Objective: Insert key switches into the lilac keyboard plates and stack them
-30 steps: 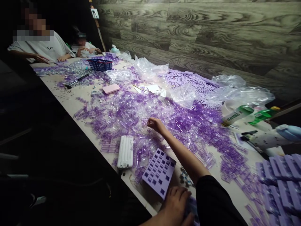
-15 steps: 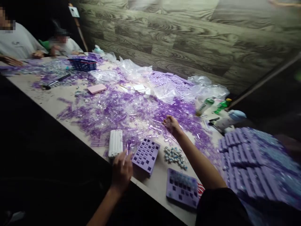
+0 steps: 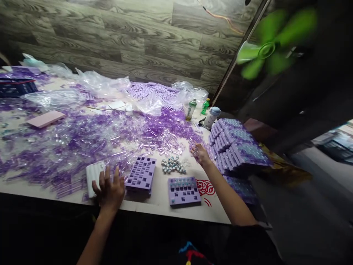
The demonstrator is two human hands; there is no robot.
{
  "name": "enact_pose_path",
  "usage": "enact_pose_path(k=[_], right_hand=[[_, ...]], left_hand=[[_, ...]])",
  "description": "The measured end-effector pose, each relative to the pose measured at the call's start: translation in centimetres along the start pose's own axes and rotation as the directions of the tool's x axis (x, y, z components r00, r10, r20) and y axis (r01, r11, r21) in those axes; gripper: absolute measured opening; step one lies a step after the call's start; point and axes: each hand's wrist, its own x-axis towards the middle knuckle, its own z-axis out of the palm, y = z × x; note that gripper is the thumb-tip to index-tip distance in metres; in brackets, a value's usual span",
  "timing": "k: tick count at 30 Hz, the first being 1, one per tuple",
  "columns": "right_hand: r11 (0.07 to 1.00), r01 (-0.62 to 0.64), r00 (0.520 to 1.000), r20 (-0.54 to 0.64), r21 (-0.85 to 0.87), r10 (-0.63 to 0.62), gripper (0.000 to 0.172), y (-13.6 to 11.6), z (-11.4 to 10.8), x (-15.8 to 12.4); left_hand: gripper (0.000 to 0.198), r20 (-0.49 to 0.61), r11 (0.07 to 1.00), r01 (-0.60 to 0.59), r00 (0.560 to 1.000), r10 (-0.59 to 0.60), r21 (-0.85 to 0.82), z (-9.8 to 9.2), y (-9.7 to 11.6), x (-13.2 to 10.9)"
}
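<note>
My left hand (image 3: 110, 189) is spread, fingers apart, over the front end of a white ribbed block (image 3: 93, 176) near the table's front edge. To its right stands a stack of purple plates with square holes (image 3: 142, 173). My right hand (image 3: 200, 154) is above the table, fingers curled in; any small piece in them is too blurred to make out. A pile of small white and blue parts (image 3: 173, 165) lies left of it. Below that pile is another purple holed plate (image 3: 184, 195), with a row of clear pieces along its upper part.
Clear and purple plastic pieces (image 3: 110, 129) cover much of the table. Bottles (image 3: 191, 109), a blue-lidded flask (image 3: 212, 117) and stacked purple plates (image 3: 228, 147) stand on the right. Behind are plastic bags (image 3: 96, 82); a pink block (image 3: 46, 119) lies left. A green fan (image 3: 266, 49) hangs upper right.
The view has swung right, bringing the fan in and taking the co-workers out. My right hand has moved from the purple pieces toward the stacked plates. My left hand now reaches over the white block.
</note>
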Motion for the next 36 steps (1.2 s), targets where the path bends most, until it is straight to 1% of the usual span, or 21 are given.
enact_pose_path(k=[2,3,4,5,6,7,8,9,10,11,12,14,17,20,22,24,27,30,33,36], right_hand=[[1.0,0.014,1.0,-0.009,0.018,-0.013,0.041,0.1,0.5,-1.5],[0.999,0.024,1.0,-0.008,0.027,-0.024,0.04,0.3,1.2,-2.4],[0.999,0.036,0.999,-0.005,0.035,-0.036,0.038,0.6,2.0,-3.5],[0.998,0.052,0.999,0.001,0.041,-0.052,0.036,0.9,3.0,-4.6],[0.997,0.069,0.998,0.004,0.044,-0.07,0.034,1.3,4.1,-5.7],[0.995,0.088,0.996,0.007,0.044,-0.088,0.033,1.7,5.1,-6.9],[0.993,0.111,0.994,-0.002,0.041,-0.111,0.033,2.1,6.0,-8.0],[0.99,0.135,0.991,-0.015,0.034,-0.135,0.033,2.4,6.6,-8.9],[0.987,0.161,0.986,-0.038,0.023,-0.16,0.033,2.7,7.1,-9.8],[0.982,0.187,0.98,-0.069,0.007,-0.186,0.034,3.0,7.2,-10.4],[0.978,0.209,0.972,-0.103,-0.015,-0.21,0.034,3.2,7.2,-10.8],[0.969,0.235,0.956,-0.163,-0.074,-0.244,0.035,3.6,6.4,-11.0],[0.95,0.241,0.934,-0.221,-0.197,-0.282,0.037,4.0,4.0,-9.8],[0.895,0.251,0.904,-0.239,-0.37,-0.353,0.036,4.1,1.2,-7.5],[0.822,0.266,0.892,-0.194,-0.503,-0.407,0.032,4.1,-0.5,-5.7],[0.733,0.287,0.895,-0.099,-0.617,-0.434,0.026,4.2,-1.7,-4.1],[0.612,0.319,0.909,0.052,-0.724,-0.413,0.018,4.8,-2.2,-2.5],[0.526,0.346,0.914,0.152,-0.777,-0.377,0.014,5.7,-1.8,-1.8],[0.481,0.375,0.911,0.219,-0.792,-0.349,0.013,6.3,-1.4,-1.6],[0.479,0.383,0.913,0.247,-0.79,-0.324,0.014,6.7,-1.4,-1.3]], left_hand=[[0.035,-0.088,0.986,0.029,0.995,-0.043,-0.164,-1.0,1.6,0.0],[0.032,-0.103,0.957,0.052,0.991,-0.085,-0.285,-1.4,3.1,-0.2],[0.03,-0.054,0.895,0.085,0.991,-0.12,-0.438,-1.8,4.9,-0.4],[0.03,0.11,0.787,0.152,0.988,-0.107,-0.598,-2.1,7.1,-0.7],[0.032,0.335,0.637,0.281,0.941,-0.037,-0.718,-2.2,9.4,-1.1],[0.038,0.532,0.473,0.444,0.845,0.062,-0.761,-2.0,11.7,-1.4],[0.044,0.662,0.349,0.588,0.735,0.144,-0.729,-1.8,13.8,-1.8],[0.047,0.691,0.328,0.62,0.701,0.177,-0.713,-1.4,15.6,-2.3],[0.048,0.696,0.324,0.626,0.694,0.183,-0.709,-0.9,17.0,-2.7],[0.048,0.699,0.322,0.631,0.692,0.179,-0.706,-0.4,18.0,-3.1],[0.045,0.694,0.337,0.621,0.7,0.169,-0.708,0.0,18.6,-3.4],[0.039,0.684,0.372,0.6,0.712,0.156,-0.709,0.6,19.1,-4.1],[0.033,0.661,0.447,0.544,0.733,0.159,-0.711,0.7,18.9,-4.3],[0.028,0.611,0.533,0.45,0.773,0.17,-0.717,0.1,18.1,-3.1],[0.026,0.57,0.595,0.384,0.806,0.156,-0.706,-0.4,16.8,-1.3],[0.026,0.533,0.657,0.33,0.836,0.128,-0.677,-0.9,15.0,1.1],[0.026,0.493,0.756,0.282,0.868,0.062,-0.591,-1.1,11.4,5.0],[0.023,0.459,0.85,0.267,0.888,-0.033,-0.454,-0.7,7.9,8.2],[0.019,0.436,0.908,0.25,0.896,-0.086,-0.336,0.2,4.8,10.6],[0.02,0.445,0.938,0.247,0.887,-0.119,-0.242,1.8,2.6,12.3]])
